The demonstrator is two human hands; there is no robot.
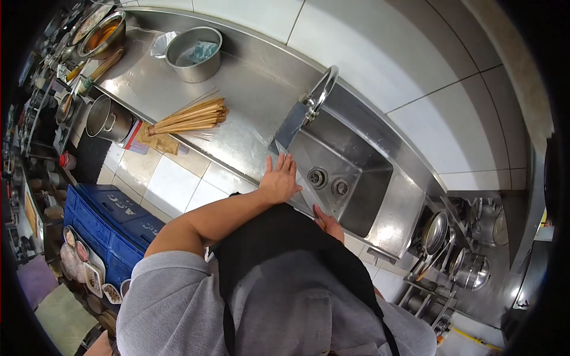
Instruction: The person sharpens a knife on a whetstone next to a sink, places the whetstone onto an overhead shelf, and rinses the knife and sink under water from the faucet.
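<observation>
- Your left hand (281, 179) is laid flat, fingers extended and slightly parted, over a blade-like metal strip (309, 193).
- Your right hand (328, 222) sits partly curled at the strip's near end; you can't tell how firmly it grips.
- The strip lies along the left side of the sink (368, 199), a dark grey slab (290, 126) at its far end, near the tap (323, 92).
- Left on the desk (252, 89): bundled sticks (193, 117).

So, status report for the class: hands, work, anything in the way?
Left hand on blade. Right hand at its near end, grip unclear. Grey slab by its tip; tap beyond, apparently clear.
</observation>
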